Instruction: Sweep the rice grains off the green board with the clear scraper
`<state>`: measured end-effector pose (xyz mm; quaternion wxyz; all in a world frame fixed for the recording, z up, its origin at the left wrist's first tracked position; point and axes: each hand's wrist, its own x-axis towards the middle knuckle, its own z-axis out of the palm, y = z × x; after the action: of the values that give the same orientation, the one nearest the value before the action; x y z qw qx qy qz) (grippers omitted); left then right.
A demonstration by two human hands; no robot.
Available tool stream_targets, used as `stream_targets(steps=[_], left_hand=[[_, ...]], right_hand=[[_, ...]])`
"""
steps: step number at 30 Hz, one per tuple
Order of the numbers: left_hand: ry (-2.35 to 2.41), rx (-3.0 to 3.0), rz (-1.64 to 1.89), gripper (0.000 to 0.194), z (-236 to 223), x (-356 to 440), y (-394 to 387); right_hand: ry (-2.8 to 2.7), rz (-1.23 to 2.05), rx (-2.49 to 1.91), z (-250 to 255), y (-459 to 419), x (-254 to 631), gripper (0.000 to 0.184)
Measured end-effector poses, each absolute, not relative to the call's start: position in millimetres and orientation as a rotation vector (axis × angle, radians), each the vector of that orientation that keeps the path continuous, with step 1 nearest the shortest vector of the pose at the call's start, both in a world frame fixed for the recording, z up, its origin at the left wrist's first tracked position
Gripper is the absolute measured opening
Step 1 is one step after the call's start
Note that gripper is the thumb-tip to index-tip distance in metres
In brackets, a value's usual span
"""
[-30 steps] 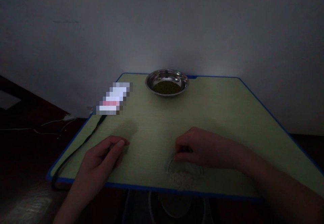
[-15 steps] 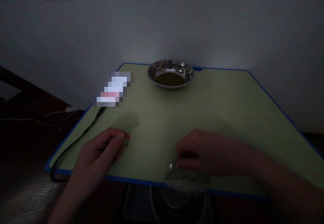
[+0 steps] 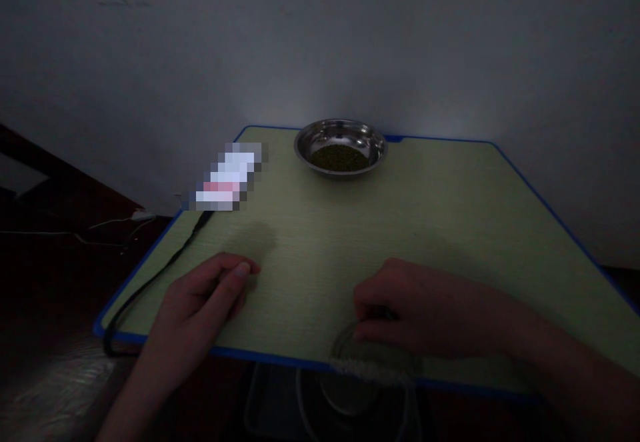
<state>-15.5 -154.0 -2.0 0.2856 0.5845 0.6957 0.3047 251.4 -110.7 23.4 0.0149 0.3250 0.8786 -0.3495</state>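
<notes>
My left hand (image 3: 205,302) is at the left front of the table, closed with the thumb pressed against the index finger. Whether anything small is in that pinch is hidden. At the front edge, my right hand (image 3: 387,305) is closed in a grip on a see-through, rounded thing (image 3: 345,345). A pale, grainy fringe runs along its lower side, and its kind is too dark to make out. At the table's far side, apart from both hands, a shiny metal bowl (image 3: 306,152) holds small green grains (image 3: 340,158), which look like mung beans.
The pale green table (image 3: 450,195) has a blue rim and stands against a wall. A blurred-out phone (image 3: 230,179) lies at the left, with a black cable (image 3: 165,265) running over the edge. Below the front edge is a round container (image 3: 303,402) in shadow.
The view has shifted slightly, moving everything a little to the right. Both hands keep nearly the same pose; the right hand sits slightly lower with the see-through thing.
</notes>
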Motion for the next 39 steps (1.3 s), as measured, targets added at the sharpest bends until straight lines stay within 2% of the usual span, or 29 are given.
stream_targets(steps=[39], left_hand=[[1.802, 1.574, 0.823, 0.032, -5.8, -19.3, -154.3]], right_hand=[[2.64, -1.153, 1.073, 21.9, -100.4, 259.1, 0.021]])
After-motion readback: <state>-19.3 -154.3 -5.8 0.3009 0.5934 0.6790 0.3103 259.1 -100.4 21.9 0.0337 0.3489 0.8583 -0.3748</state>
